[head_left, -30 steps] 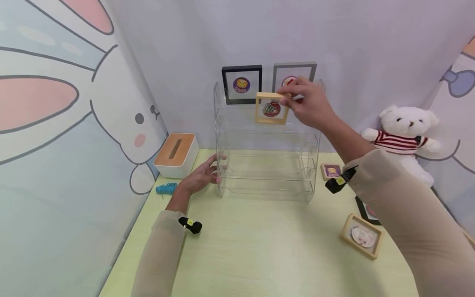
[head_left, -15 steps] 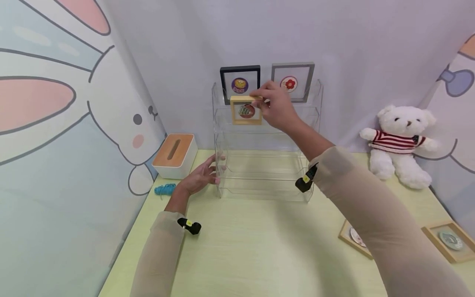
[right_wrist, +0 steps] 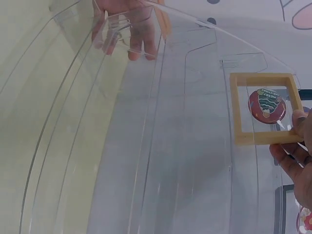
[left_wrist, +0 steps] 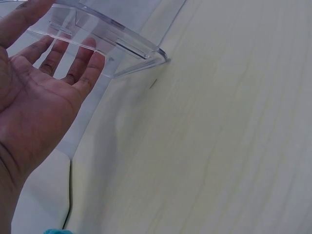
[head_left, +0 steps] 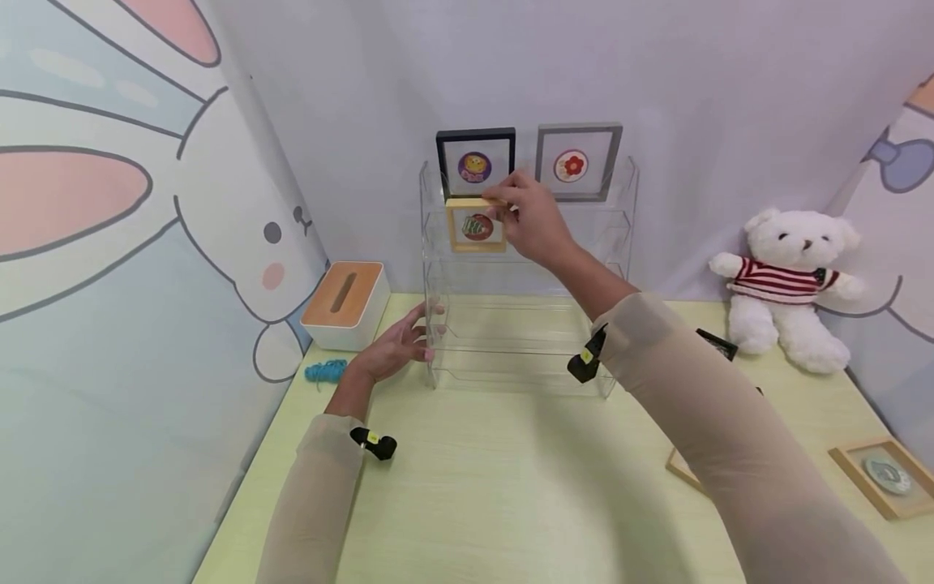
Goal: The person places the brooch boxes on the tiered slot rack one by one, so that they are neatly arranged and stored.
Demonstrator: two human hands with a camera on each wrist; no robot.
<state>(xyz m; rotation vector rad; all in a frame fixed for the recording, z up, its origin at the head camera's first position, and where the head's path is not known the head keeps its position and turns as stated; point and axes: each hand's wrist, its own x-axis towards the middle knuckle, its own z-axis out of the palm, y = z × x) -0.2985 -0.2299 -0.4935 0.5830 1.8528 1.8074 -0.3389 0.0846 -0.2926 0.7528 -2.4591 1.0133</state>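
My right hand point(head_left: 536, 219) pinches a small light-wood display frame point(head_left: 477, 247) by its upper right corner. Inside the frame is a round red badge point(right_wrist: 267, 106) with a green Christmas tree. It is held upright at the upper left of a clear acrylic tiered rack point(head_left: 521, 375), just below a black display frame point(head_left: 476, 133). A grey display frame point(head_left: 580, 128) with a red-flower badge stands beside the black one on the top tier. My left hand point(head_left: 397, 347) rests at the rack's lower left side, fingers extended and fingertips at the clear side panel point(left_wrist: 122, 46).
A white tissue box with a wooden lid point(head_left: 350, 304) and a blue yarn bundle point(head_left: 326, 371) lie left of the rack. On the right sit a white teddy bear point(head_left: 788, 284) and a wooden display frame point(head_left: 886, 474). My right sleeve partly covers other frames.
My right hand has carried the light-wood frame left and slightly down, from mid-rack to below the black frame. The left hand stays at the rack's side.
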